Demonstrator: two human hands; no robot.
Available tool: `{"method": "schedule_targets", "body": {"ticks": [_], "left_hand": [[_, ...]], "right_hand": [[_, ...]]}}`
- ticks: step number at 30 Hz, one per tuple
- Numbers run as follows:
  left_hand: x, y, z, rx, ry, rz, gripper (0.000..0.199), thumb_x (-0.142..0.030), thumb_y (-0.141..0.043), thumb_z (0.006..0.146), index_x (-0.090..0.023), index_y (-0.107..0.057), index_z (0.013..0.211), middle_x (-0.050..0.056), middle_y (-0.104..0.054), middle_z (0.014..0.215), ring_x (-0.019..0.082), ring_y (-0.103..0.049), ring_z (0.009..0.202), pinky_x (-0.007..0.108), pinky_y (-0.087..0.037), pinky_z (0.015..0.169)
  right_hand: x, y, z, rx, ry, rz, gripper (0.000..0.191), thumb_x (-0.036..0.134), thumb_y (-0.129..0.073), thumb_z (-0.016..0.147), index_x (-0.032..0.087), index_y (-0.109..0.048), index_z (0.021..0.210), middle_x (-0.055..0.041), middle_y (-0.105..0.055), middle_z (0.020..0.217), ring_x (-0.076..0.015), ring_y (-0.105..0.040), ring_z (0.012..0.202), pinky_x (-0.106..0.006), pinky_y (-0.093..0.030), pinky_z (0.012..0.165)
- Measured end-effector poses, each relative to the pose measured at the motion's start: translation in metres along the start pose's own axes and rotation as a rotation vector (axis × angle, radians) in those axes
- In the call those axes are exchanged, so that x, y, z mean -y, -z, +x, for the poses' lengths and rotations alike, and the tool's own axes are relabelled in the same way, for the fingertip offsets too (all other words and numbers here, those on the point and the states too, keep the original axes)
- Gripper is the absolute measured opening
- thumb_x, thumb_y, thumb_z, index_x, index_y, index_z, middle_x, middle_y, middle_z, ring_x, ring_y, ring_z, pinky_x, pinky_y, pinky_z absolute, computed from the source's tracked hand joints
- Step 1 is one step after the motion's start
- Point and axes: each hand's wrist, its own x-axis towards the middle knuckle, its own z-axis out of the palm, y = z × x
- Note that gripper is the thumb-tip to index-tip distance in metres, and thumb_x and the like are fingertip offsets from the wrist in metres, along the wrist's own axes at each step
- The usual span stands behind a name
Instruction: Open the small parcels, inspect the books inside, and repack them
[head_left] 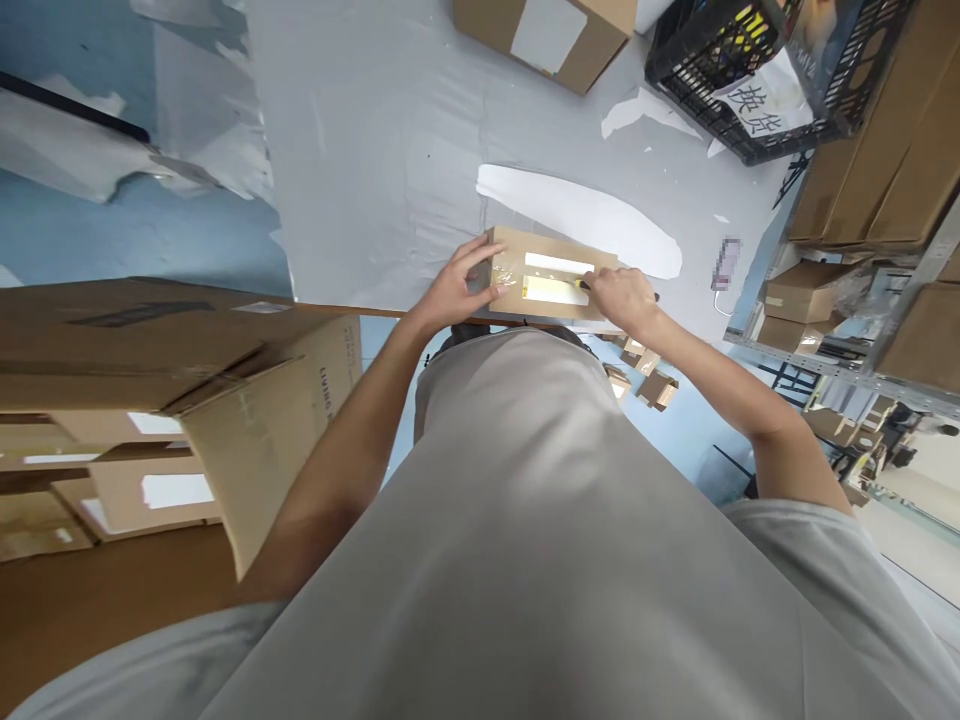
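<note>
The left hand [469, 283] is spreading wide at the left end of a small cardboard box [514, 300], with its fingers and thumb resting on the box. The right hand [628, 298] is closing around a slim tool [582, 285] with black and yellow parts; whether it is a pen or a knife cannot be told. The tool is pointing left, over a yellowish label [540, 291] on the upper face of the box; contact cannot be confirmed. A white strip [559, 262] is running alongside that label, and clear tape [504, 275] is shining near the left hand.

The small box is lying flat at the near edge of the grey-covered desk [360, 150], directly in front of the person's grey shirt [525, 480]. A long piece of white paper [585, 212] is lying just beyond it. Farther back, a larger carton [491, 22] is standing with a white sheet on its side, and a black crate [694, 85] is sitting to its right, bearing a handwritten sign [765, 100]. A metal shelf [855, 378] is holding boxes at the right, and an open carton [262, 440] is standing at the lower left.
</note>
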Motion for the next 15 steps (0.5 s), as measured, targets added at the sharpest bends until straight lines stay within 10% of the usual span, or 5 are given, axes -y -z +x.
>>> {"method": "schedule_targets", "body": {"ticks": [7, 15], "left_hand": [[-0.008, -0.02, 0.003, -0.138, 0.093, 0.103, 0.08, -0.081, -0.071, 0.099, -0.036, -0.061, 0.164, 0.014, -0.051, 0.177, 0.038, -0.058, 0.159, 0.057, -0.055, 0.129], [-0.022, -0.075, 0.032, -0.6, 0.22, 0.379, 0.054, -0.073, -0.071, 0.105, -0.031, -0.053, 0.133, 0.014, -0.066, 0.138, 0.038, -0.066, 0.141, 0.059, -0.051, 0.13]], "right_hand": [[-0.041, -0.022, -0.009, 0.002, 0.014, -0.004, 0.043, 0.021, -0.043, 0.118, 0.015, -0.076, 0.145, -0.0276, -0.085, 0.124, -0.0403, -0.081, 0.116, -0.047, -0.055, 0.094], [-0.052, -0.028, -0.004, -0.018, 0.138, 0.062, 0.049, 0.005, -0.041, 0.111, 0.014, -0.077, 0.143, -0.0263, -0.085, 0.13, -0.0376, -0.082, 0.12, -0.045, -0.055, 0.094]]}}
